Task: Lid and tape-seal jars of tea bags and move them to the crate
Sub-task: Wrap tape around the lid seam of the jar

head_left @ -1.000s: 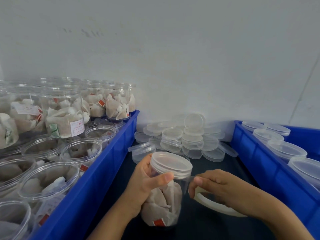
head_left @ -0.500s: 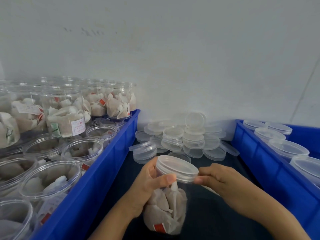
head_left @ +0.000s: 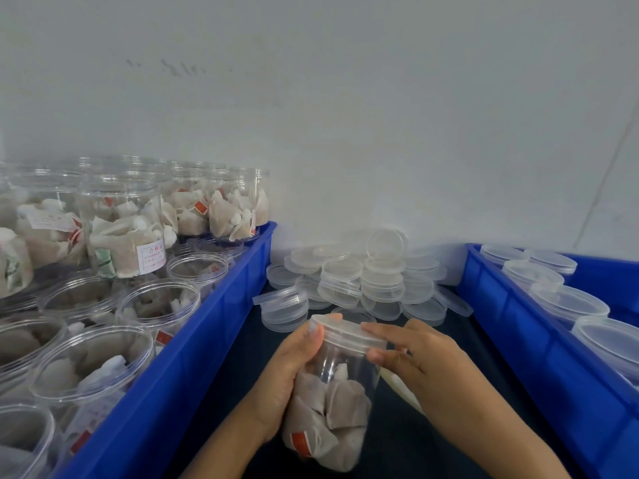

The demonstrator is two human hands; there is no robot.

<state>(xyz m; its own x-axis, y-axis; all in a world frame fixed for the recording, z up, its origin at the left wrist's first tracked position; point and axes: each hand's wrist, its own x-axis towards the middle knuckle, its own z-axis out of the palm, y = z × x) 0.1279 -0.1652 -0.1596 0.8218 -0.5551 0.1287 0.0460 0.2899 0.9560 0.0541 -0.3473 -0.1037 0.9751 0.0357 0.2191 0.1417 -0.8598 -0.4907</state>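
We hold a clear round plastic jar of brownish tea bags (head_left: 332, 409) over the dark table surface (head_left: 415, 444), tipped so its top leans away from us, between the two blue plastic crates. Our left hand (head_left: 290, 371) grips the jar's side, fingers curled round the wall and the thumb pressed up against the rim of the translucent plastic lid (head_left: 345, 331) that sits on the jar's mouth. Our right hand (head_left: 422, 361) pinches the lid's far edge, the forefinger laid along the top of the rim and the thumb under it at the jar's neck. A red tag shows on one bag near the jar's base. Under our right wrist lies a pale whitish curved thing (head_left: 403, 388), mostly hidden; we cannot tell what it is. Beyond the jar, against the white wall (head_left: 345, 115), a heap of loose translucent lids (head_left: 366, 281) is piled on the table, one standing on edge at the top. The blue crate on the left (head_left: 193, 340) is packed with open clear jars of tea bags (head_left: 117, 229), some stacked in a second layer at the back. The blue crate on the right (head_left: 539, 347) holds jars already closed with lids (head_left: 567, 302), standing in rows.
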